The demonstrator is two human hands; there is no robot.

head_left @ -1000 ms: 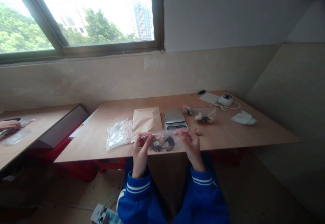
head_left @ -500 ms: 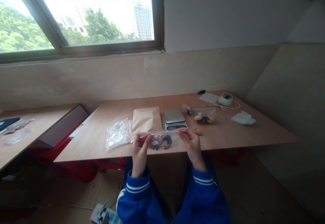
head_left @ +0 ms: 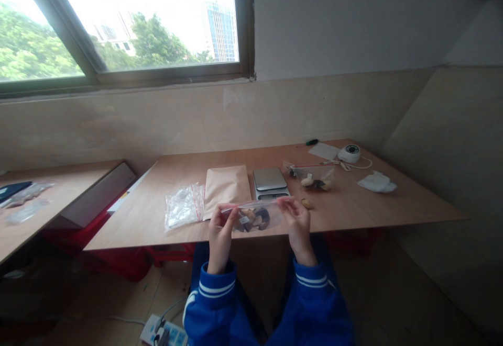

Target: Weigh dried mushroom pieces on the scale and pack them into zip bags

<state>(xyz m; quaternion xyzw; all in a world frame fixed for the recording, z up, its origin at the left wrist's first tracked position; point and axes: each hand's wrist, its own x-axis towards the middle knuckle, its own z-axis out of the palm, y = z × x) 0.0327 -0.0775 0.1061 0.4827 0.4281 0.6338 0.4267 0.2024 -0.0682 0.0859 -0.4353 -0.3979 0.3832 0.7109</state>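
Between my hands a clear zip bag (head_left: 275,221) is stretched out at the table's front edge. Brown and dark pieces and a small white label show inside it; I cannot make out what the pieces are. My left hand (head_left: 221,229) pinches the bag's top left corner, and my right hand (head_left: 296,225) pinches the top right corner. Just behind the bag stands a kitchen scale (head_left: 270,179) with a metal plate, its display partly covered. A brown paper packet (head_left: 227,185) lies left of the scale. One small tan piece (head_left: 307,204) rests on the table beside my right hand.
Clear empty-looking bags (head_left: 181,209) lie left of the packet. Right of the scale are filled clear bags (head_left: 314,178). Farther right sit a white dome camera (head_left: 349,153) with a cable, a crumpled white sheet (head_left: 377,182) and a green-handled tool (head_left: 312,142). A power strip (head_left: 163,331) is on the floor.
My left hand has shifted slightly right, towards my right hand, and the bag's contents have moved a little right with it. Both hands keep their pinch on the bag.
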